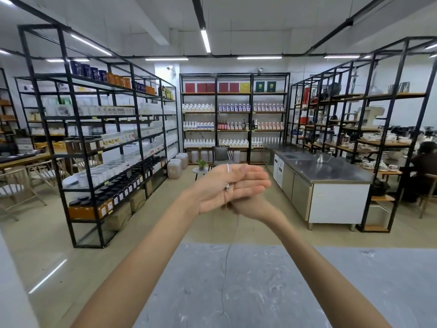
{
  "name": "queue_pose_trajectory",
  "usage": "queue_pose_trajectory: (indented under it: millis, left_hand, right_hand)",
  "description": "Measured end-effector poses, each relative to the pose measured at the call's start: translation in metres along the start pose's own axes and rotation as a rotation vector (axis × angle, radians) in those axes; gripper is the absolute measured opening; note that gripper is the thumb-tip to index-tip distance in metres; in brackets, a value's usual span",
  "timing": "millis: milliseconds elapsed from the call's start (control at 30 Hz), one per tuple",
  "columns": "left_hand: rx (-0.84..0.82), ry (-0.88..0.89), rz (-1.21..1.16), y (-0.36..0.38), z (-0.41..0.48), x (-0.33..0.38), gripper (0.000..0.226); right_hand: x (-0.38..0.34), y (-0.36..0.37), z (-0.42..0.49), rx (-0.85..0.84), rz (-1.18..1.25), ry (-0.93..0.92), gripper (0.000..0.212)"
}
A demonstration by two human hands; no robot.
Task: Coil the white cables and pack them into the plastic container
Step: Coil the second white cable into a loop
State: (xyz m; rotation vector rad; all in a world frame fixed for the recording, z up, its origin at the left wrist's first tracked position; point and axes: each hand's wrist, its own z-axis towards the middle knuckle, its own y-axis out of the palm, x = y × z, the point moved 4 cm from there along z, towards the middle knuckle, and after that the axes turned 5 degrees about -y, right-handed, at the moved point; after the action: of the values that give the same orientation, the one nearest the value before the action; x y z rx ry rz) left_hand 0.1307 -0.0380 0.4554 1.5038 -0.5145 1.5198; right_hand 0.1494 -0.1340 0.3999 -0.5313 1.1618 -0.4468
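Note:
Both my arms are stretched out in front of me, above the far edge of a grey marbled table (260,280). My left hand (227,185) is held flat with fingers extended to the right, and a thin white cable (228,176) runs across its palm, its plug end showing by the thumb. My right hand (246,205) sits under the left hand, fingers closed, blurred by motion. The white cable hangs down from the hands as a thin strand to the table and trails toward me. No plastic container is in view.
Black metal shelving with jars and bottles (106,147) stands to the left, more shelves (234,114) at the back and right. A stainless steel counter (326,171) is at right. A person (425,166) sits at the far right.

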Motion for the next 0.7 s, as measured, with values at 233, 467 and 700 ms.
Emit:
queue_pose_trajectory:
  millis: [233, 467, 700]
  left_hand:
    - [0.419, 0.019, 0.290, -0.054, 0.002, -0.019, 0.046]
    - [0.254, 0.050, 0.460, -0.029, -0.010, -0.059, 0.085]
    - [0.112, 0.106, 0.271, -0.006, -0.008, -0.050, 0.095]
  right_hand:
    - [-0.008, 0.058, -0.075, -0.321, -0.170, -0.108, 0.020]
    - [-0.074, -0.043, -0.067, 0.214, -0.429, -0.622, 0.010]
    - [-0.053, -0.063, -0.035, 0.376, 0.082, -0.700, 0.011]
